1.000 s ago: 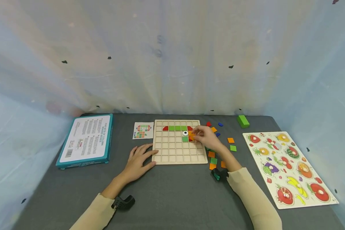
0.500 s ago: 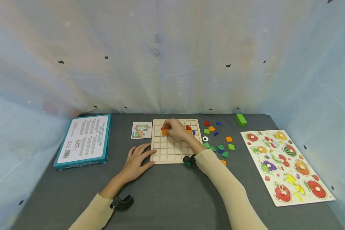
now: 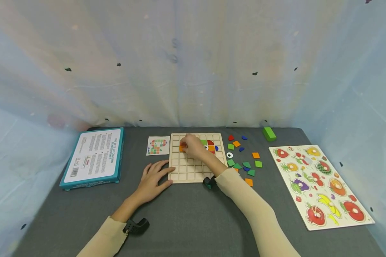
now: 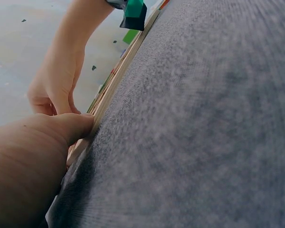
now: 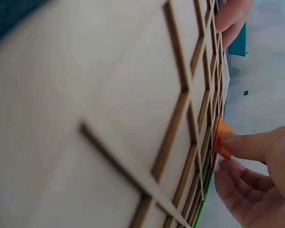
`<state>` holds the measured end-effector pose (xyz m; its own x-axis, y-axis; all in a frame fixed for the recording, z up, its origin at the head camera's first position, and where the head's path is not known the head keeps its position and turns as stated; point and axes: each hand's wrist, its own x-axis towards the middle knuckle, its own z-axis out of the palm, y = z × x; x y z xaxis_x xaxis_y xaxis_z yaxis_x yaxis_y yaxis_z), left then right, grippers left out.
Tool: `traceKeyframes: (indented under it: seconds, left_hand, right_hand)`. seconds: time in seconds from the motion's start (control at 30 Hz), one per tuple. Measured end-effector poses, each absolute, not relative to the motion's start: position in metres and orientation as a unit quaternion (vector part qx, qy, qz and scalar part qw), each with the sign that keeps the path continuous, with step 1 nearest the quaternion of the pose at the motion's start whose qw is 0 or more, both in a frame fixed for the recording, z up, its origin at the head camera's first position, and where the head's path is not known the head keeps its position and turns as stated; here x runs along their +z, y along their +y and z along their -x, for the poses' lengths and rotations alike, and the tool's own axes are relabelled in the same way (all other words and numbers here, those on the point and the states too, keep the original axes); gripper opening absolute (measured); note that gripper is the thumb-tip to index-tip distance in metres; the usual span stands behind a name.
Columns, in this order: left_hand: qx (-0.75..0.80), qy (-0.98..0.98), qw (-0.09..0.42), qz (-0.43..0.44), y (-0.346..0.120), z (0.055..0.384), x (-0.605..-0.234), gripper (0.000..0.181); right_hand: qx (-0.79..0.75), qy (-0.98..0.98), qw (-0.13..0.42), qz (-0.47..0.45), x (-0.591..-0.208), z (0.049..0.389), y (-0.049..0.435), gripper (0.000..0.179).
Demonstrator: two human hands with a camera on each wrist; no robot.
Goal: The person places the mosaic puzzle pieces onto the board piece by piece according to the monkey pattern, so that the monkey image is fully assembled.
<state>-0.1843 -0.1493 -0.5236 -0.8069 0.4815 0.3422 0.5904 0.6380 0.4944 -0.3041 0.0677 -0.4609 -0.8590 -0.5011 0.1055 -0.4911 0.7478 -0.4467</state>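
A wooden grid board (image 3: pixel 193 171) lies mid-table, with colored tiles in its upper rows. My right hand (image 3: pixel 194 145) reaches over it and pinches an orange square tile (image 5: pixel 222 137) between thumb and fingers, at the upper left cells. The hand covers part of the pattern. Right of it show a red tile (image 3: pixel 210 142), an orange tile (image 3: pixel 211 147) and a blue half-round tile (image 3: pixel 216 148) on the board. My left hand (image 3: pixel 152 179) rests at the board's lower left edge, fingers spread and fairly straight; its thumb (image 4: pixel 78 126) touches the edge in the left wrist view.
A small pattern card (image 3: pixel 158 145) lies left of the board. Loose tiles, among them a white ring-like piece (image 3: pixel 229 155) and a green tile (image 3: pixel 258 164), are scattered to the right. Farther out are a teal box (image 3: pixel 91 157), a green block (image 3: pixel 269 134) and a fruit puzzle board (image 3: pixel 320 187).
My right hand has swung from the right side of the board to its upper left, carrying an orange tile, then shifted slightly farther left. The left hand has stayed at the edge.
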Motion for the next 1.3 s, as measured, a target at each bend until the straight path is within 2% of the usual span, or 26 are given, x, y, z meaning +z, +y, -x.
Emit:
traceKeyframes:
  seconds: [0.3,0.4,0.5,0.6,0.77,0.93,1.1,1.3]
  left_hand:
    - [-0.300,-0.903,0.089,0.295,-0.150,0.184,-0.524,0.049]
    - [-0.297,-0.904,0.087,0.294,-0.150,0.184,-0.523,0.049]
    - [-0.299,-0.905,0.086,0.290,-0.151,0.183,-0.521,0.049]
    - [-0.302,-0.905,0.085,0.286,-0.152,0.183,-0.521,0.049]
    - [-0.296,-0.905,0.088,0.291,-0.151,0.184,-0.524,0.049]
    - [-0.305,-0.899,0.096,0.300,-0.149,0.184,-0.528,0.049]
    - [-0.313,-0.897,0.086,0.300,-0.148,0.185,-0.528,0.050]
    - [-0.313,-0.898,0.090,0.296,-0.149,0.185,-0.526,0.049]
  right_hand:
    - [-0.105,0.947,-0.045,0.300,-0.453,0.283,0.066,0.019]
    - [-0.047,0.952,-0.012,0.302,-0.450,0.265,0.066,0.042]
    - [-0.010,0.954,0.055,0.294,-0.449,0.249,0.067,0.065]
    - [0.000,0.950,0.084,0.299,-0.450,0.240,0.068,0.072]
    - [-0.074,0.947,0.077,0.304,-0.448,0.235,0.084,0.069]
    - [-0.178,0.946,0.036,0.269,-0.442,0.238,0.133,0.057]
    - [-0.243,0.957,-0.001,0.156,-0.443,0.259,0.209,0.038]
    - [-0.251,0.968,-0.011,0.002,-0.452,0.295,0.273,0.034]
